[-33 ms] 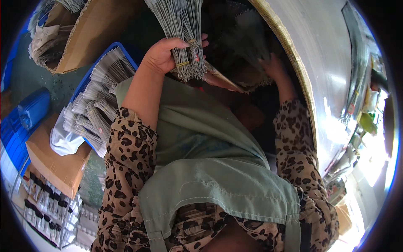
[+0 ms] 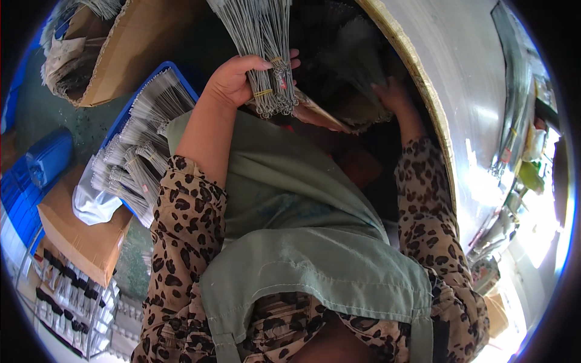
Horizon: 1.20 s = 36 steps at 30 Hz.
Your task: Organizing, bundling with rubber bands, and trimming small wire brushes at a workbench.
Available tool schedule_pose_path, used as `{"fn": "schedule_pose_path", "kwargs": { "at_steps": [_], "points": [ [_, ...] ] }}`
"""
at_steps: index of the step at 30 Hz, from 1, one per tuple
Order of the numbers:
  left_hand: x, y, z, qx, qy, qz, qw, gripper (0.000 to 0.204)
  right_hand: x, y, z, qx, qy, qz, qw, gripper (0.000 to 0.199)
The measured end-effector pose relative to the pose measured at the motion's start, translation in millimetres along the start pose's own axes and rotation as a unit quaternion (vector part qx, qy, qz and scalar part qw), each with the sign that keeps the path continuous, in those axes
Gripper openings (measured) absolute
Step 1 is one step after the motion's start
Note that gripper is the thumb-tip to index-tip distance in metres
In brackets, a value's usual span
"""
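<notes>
My left hand (image 2: 237, 78) is closed around bundles of straw brushes (image 2: 257, 42), thin twisted wires with small loops at the lower ends. Yellowish bands bind the wires near those loops, and a small red mark shows among them. The brush tips run past the upper edge of the view. In deep shadow under the table, my right hand (image 2: 394, 100) grips the narrow lower part of another brush bundle (image 2: 357, 51), whose pale upper end fans out. Its fingers show only dimly. Between the hands, a cardboard flap (image 2: 321, 115) slants below the bundles.
A blue crate (image 2: 171, 64) full of similar brush bundles (image 2: 130, 154) stands at my left. Beyond it is a large open carton (image 2: 121, 54). A smaller carton (image 2: 82, 221) sits nearer, by a white bag (image 2: 94, 196). The table's rim (image 2: 417, 69) curves close past my right arm.
</notes>
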State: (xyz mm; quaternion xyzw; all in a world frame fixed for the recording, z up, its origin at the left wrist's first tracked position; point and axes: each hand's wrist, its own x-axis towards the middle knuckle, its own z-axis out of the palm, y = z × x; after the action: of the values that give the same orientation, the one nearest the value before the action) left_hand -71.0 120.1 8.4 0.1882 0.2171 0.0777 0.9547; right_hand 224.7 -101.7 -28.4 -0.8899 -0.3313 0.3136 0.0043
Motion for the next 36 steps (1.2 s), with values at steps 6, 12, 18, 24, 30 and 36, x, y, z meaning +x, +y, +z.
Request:
{"fn": "schedule_pose_path", "kwargs": {
  "at_steps": [6,12,18,24,30,36],
  "points": [
    [-0.7,-4.2,13.1,-0.005,-0.020,-0.008,1.000,0.060,-25.3,-30.4,-7.2,-0.199,0.167,-0.085,0.962,0.056],
    [-10.4,-18.5,17.0,0.049,-0.043,-0.008,0.998,0.063,-75.7,-127.3,17.2,0.542,-0.254,-0.120,0.792,0.049],
    [-32.5,-36.9,33.4,0.063,-0.017,-0.030,0.997,0.041,-101.9,-147.6,33.0,0.675,-0.296,-0.126,0.664,0.045],
    [-25.2,-69.7,32.3,0.032,0.271,-0.082,0.959,0.027,-102.1,-131.3,66.5,0.677,-0.309,-0.010,0.667,0.037],
    [-29.3,-67.1,13.2,0.034,0.221,-0.113,0.968,0.019,-105.9,-127.7,66.1,0.708,-0.345,0.062,0.613,0.031],
    [-28.1,-64.1,8.9,0.015,0.261,-0.099,0.960,0.024,-99.4,-117.7,71.8,0.694,-0.370,0.066,0.614,0.032]
  ]
}}
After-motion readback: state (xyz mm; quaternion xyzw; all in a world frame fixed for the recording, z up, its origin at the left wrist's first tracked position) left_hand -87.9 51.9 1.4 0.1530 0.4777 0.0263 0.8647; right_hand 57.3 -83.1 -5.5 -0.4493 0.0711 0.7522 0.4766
